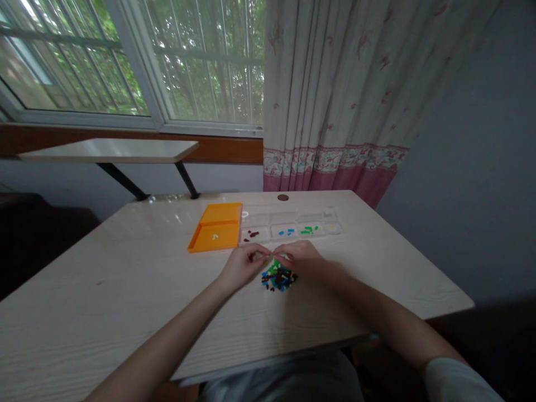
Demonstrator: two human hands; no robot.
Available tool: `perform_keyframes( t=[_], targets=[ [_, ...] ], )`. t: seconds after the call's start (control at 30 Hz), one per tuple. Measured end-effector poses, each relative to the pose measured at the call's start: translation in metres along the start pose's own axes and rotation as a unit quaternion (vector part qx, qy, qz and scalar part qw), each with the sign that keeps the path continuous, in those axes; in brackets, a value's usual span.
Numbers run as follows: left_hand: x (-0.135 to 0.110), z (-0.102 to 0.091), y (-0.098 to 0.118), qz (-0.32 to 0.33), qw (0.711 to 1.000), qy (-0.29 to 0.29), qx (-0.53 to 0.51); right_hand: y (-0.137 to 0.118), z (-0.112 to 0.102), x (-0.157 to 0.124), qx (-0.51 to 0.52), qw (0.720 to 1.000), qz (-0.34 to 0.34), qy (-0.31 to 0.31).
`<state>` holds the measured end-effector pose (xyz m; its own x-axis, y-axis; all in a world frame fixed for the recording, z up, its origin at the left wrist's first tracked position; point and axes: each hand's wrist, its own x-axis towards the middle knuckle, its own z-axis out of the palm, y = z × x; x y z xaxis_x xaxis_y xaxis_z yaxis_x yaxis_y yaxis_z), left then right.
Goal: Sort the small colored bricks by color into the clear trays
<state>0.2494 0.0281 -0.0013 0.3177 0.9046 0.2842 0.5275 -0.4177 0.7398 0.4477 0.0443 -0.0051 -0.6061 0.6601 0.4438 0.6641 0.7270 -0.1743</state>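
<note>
My left hand (247, 263) and my right hand (304, 259) meet fingertip to fingertip above a pile of small bricks (279, 278). Both are closed in a pinch; what they hold, if anything, is too small to make out. The pile mixes brown, blue, green and a few pale pieces on the table. Just beyond my hands lies a clear sorting tray (285, 219) with compartments. Its near row holds brown pieces (253, 233), blue pieces (287, 232), green pieces (310, 230) and a yellow piece (333, 227).
An open orange case (224, 214) lies left of the tray, with small white pieces (215, 237) inside. A raised shelf (113, 149) on black legs stands at the back left of the wooden table (125, 279). A curtain (330, 111) hangs behind the table.
</note>
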Motion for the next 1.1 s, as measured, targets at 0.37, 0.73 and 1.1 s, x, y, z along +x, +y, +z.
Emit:
perform_keyframes(
  t=[0.37, 0.73, 1.1],
  targets=[
    [-0.0028, 0.0044, -0.0029, -0.036, 0.998, -0.023, -0.052, -0.0047, 0.0082, -0.0055, 0.003, 0.996, -0.057, 0.063],
    [-0.0034, 0.0092, -0.0094, -0.049, 0.995, -0.029, -0.085, -0.0053, 0.0079, -0.0051, -0.008, 0.996, -0.066, 0.059],
    [0.0000, 0.0057, -0.0086, -0.030, 0.993, -0.034, -0.106, -0.0044, 0.0022, -0.0024, 0.020, 0.991, -0.065, 0.115]
  ],
)
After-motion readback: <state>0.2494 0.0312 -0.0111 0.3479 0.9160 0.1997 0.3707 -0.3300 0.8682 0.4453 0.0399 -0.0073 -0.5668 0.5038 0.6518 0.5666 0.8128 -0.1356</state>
